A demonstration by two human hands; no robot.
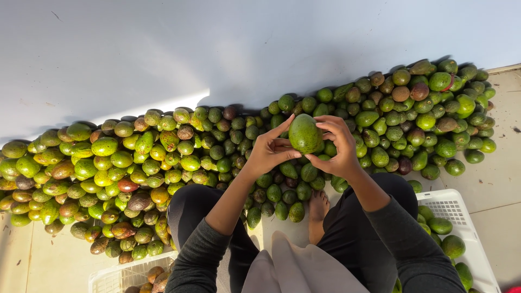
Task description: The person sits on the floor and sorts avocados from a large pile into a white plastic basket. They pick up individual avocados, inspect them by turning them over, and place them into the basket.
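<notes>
Both my hands hold one green avocado point(304, 133) up in front of me. My left hand point(269, 150) grips its left side, fingers spread along it. My right hand point(339, 145) cups its right side and underside. Below and all around lies a long pile of avocados point(163, 163), mostly green, some yellowish or brown, heaped against a pale wall point(163, 49). My bare foot point(317, 211) rests at the pile's front edge, between my knees in dark trousers.
A white plastic crate point(461, 211) at my right holds a few green avocados. Another white crate point(125, 274) at the lower left holds brownish ones. Pale tiled floor point(499, 179) shows at the right.
</notes>
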